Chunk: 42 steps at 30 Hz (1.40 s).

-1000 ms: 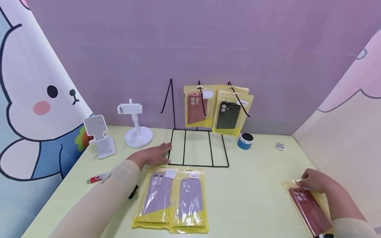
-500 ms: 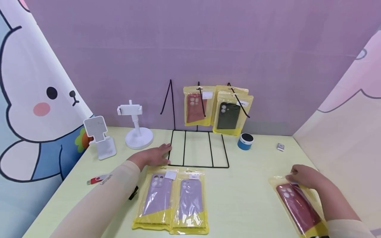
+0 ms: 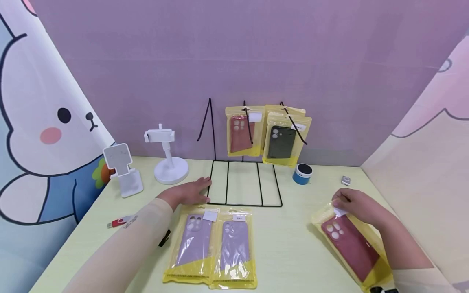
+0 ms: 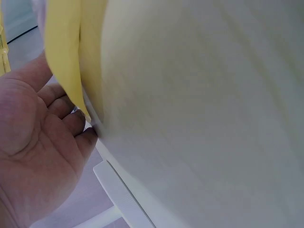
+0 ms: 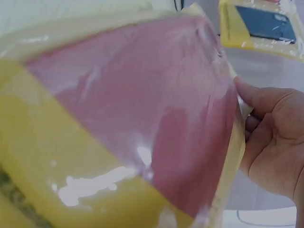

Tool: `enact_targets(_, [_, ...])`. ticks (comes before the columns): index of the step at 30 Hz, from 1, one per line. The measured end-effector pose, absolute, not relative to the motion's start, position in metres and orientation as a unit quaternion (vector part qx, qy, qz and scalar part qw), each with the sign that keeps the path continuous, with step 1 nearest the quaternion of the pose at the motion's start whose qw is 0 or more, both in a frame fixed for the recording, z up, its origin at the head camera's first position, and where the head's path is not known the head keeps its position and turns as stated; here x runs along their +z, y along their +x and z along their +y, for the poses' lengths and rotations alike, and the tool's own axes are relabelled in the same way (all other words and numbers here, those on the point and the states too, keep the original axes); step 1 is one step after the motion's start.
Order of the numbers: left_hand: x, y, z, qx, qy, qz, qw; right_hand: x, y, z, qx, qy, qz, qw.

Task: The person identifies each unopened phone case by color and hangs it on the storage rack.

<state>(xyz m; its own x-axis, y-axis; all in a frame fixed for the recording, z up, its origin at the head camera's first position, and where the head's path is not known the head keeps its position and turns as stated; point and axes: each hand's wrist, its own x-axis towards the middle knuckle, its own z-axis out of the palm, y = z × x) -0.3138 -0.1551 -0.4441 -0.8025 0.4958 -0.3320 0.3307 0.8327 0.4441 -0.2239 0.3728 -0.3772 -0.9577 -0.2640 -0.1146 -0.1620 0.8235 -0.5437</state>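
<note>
My right hand (image 3: pixel 357 204) pinches the top edge of a yellow-edged packet holding a dark red phone case (image 3: pixel 349 243), lifted and tilted over the table's right side; the same dark red phone case (image 5: pixel 142 109) fills the right wrist view, held by my right hand (image 5: pixel 273 137). My left hand (image 3: pixel 190 190) lies flat with straight fingers on the table, touching the front left corner of the black wire display rack (image 3: pixel 243 183). In the left wrist view my left hand (image 4: pixel 42 156) lies palm down with its fingers straight. Two packets with purple cases (image 3: pixel 212 244) lie side by side in front of the rack.
On the rack's hooks hang a red case packet (image 3: pixel 243 130) and a black case packet (image 3: pixel 283 140). A white phone stand (image 3: pixel 168 156), a small white holder (image 3: pixel 122 169), a red USB stick (image 3: pixel 119 221), a blue speaker (image 3: pixel 302 173) and a small grey clip (image 3: pixel 345 180) sit on the table.
My right hand has carried the dark red case packet up and to the left, away from the table's right edge. My left hand has stayed by the rack.
</note>
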Motion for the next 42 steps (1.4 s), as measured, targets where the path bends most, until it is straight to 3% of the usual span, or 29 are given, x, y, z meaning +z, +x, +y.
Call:
enact_targets(14, [-0.444,-0.313,-0.154,0.181,0.228,0.932,0.215,-0.350,-0.220,0.313,-0.438,-0.160,0.880,0.088])
enact_targets(31, [-0.443,-0.313,-0.155,0.185,0.228,0.930,0.220,-0.333,-0.222,0.232,-0.539,-0.237,0.808,0.003])
enact_targets(42, [-0.443,-0.313,-0.154,0.183,0.229,0.931,0.218,-0.322,-0.234,0.182,-0.644,-0.208,0.733,-0.071])
